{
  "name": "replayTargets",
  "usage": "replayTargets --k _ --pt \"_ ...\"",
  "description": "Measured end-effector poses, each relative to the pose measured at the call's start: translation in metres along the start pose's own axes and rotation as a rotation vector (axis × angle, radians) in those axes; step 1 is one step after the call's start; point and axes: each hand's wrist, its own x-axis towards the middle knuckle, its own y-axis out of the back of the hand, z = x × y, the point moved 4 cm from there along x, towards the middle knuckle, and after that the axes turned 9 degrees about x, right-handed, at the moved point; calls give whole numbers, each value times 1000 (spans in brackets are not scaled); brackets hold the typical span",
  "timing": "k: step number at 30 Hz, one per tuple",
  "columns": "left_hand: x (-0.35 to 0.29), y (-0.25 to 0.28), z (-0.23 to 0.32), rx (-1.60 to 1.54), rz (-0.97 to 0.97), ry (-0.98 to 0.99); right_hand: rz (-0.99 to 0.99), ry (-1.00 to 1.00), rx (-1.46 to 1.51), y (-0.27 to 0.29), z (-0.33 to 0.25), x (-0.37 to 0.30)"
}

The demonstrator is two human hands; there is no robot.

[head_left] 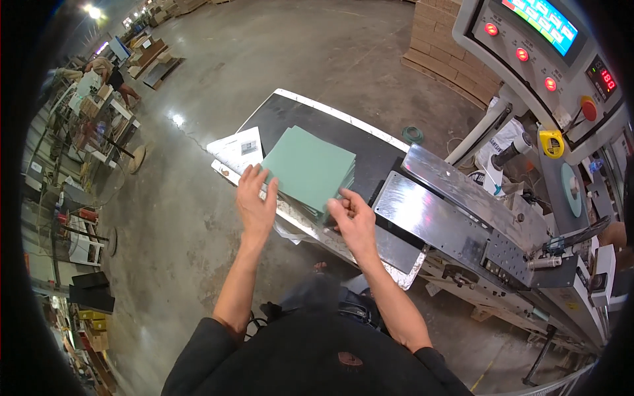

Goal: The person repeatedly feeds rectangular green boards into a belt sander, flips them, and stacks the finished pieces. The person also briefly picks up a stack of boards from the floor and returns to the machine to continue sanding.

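A stack of green square sheets or thin boards point(309, 166) lies on the dark top of a white-edged table point(356, 124), its lower layers slightly fanned at the right side. My left hand point(256, 201) rests at the stack's near left corner, fingers stretched and a little apart. At the near right corner is my right hand point(355, 221), its fingers loosely bent and thumb apart, touching or very close to the sheet edges. Neither hand grips the stack. Beside its left side lies a white printed paper point(239, 149).
Right of the stack, a machine has a shiny metal plate point(413, 206) and a control panel point(535, 63) with lit red buttons overhead. A yellow tape measure point(551, 143) hangs near the panel. Stacked brown cartons point(439, 39) stand behind. Another person point(109, 74) is far left.
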Motion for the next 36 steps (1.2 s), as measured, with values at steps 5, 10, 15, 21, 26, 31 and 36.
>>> replayTargets --k 5,10,15,21,26,31,36 --pt "-22 13 20 -27 7 41 72 -132 33 -10 -4 2" --pt "-32 36 57 -158 -58 -12 148 -132 382 20 -7 -29" --pt "-63 20 133 -258 -244 -222 429 -100 574 108 11 -85" --pt "-97 -60 160 -509 -380 -277 626 -81 532 177 47 -114" --pt "-92 -93 168 -468 -416 -284 720 -23 614 195 57 -98" --pt "-79 -110 180 -399 -365 -386 788 85 919 184 70 -95" --pt "-84 -116 165 -364 -344 -442 750 92 657 151 49 -120"
